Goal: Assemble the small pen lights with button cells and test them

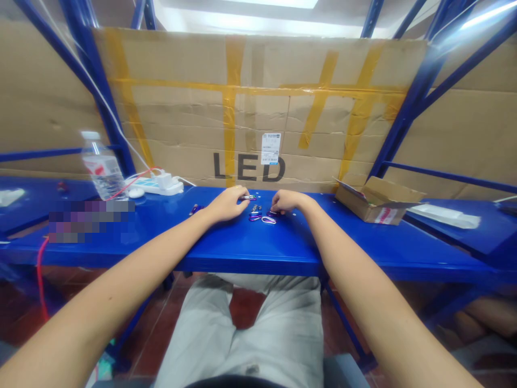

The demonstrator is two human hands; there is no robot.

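Note:
On the blue tabletop (250, 245) lies a small cluster of metal carabiners, among them a silver carabiner (269, 220) and a blue-purple carabiner (254, 218). My left hand (231, 203) rests to the left of the cluster, thumb and fingers pinched on a small silvery piece whose kind is unclear. Right of the cluster, my right hand (287, 200) bends down with its fingertips closed on a dark reddish carabiner (272, 214), partly hidden by the fingers. Several more small purple-blue pieces (196, 209) lie left of my left wrist.
A water bottle (103, 167) and a white power strip (161, 184) with cables stand at the left. At the right are an opened cardboard box (374, 200) and a white packet (444, 216). A large cardboard sheet (181, 124) closes the back, between blue frame posts.

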